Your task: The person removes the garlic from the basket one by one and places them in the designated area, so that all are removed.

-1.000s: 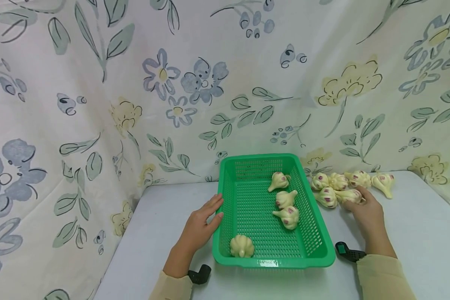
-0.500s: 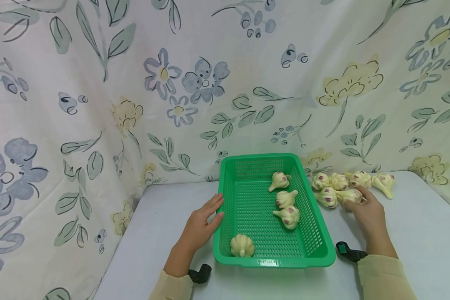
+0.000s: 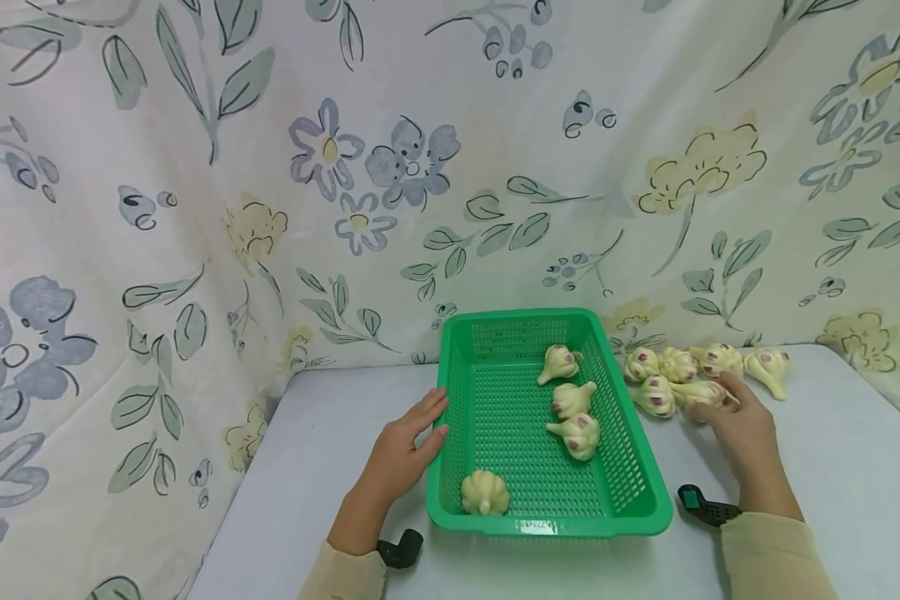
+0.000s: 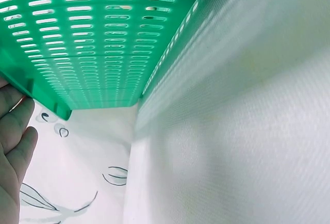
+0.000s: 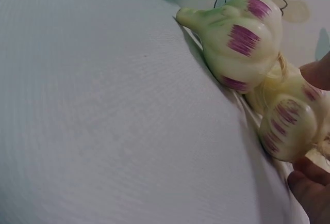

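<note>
Garlic bulb, cream-coloured, rounded and marked with purple patches, sits on the white cloth-covered table, between the thumb and fingers of the bare right hand. They look clamped on its sides, though the right wrist view catches only fingertips and I cannot tell how firm the hold is. The step in hand appears to be taking up this bulb. The next move seems to call for a secure pinch and a fairly straight lift, since the neck points left to the neighbouring purple-patched bulb, and a back row of four similar bulbs crowds behind.

Any carry leftward would need to clear the raised right rim of the green rectangular plastic mesh basket. Inside, three bulbs along the right wall and one plain cream bulb at the near left corner leave room at centre and far left. The bare left hand rests at the left rim, fingers extended, thumb apart, probably steadying it. Floral hanging cloth bounds the far edge; free tabletop lies to the right.
</note>
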A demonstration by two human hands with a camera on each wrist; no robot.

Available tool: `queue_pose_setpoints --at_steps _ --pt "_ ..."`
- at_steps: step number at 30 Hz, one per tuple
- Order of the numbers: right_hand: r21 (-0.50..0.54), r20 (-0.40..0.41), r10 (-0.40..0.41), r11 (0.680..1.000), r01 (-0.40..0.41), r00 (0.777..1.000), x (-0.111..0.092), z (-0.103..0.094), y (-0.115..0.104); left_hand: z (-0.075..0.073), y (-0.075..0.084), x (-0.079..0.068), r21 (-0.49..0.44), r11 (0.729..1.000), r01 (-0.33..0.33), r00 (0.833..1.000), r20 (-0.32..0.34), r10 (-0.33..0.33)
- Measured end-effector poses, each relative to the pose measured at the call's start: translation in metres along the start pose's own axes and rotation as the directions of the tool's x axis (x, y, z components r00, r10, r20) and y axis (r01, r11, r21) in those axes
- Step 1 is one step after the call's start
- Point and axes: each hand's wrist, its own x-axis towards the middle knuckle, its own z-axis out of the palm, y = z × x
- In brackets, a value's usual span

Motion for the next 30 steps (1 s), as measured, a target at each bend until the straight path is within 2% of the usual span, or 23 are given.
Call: queue_pose_setpoints --at_steps 10,22,30 --pt "0.047 0.021 -0.007 0.999 0.006 1.0 -0.0014 -0.0058 -0.0004 -0.0007 0.0013 -0.0002 -0.003 1.0 -0.002 1.0 -0.005 0.002" --pt "0.005 0.005 0.029 1.0 -0.029 1.0 -0.0033 -0.0083 -0.0009 -0.0002 0.0006 -0.0021 -0.02 0.999 0.025 1.0 0.017 -0.024" --pt "0.024 -0.038 -0.005 1.0 0.006 0.999 -0.0043 -0.008 -0.0024 -0.0017 0.0013 0.0007 -0.004 1.0 -0.007 1.0 -0.004 0.007"
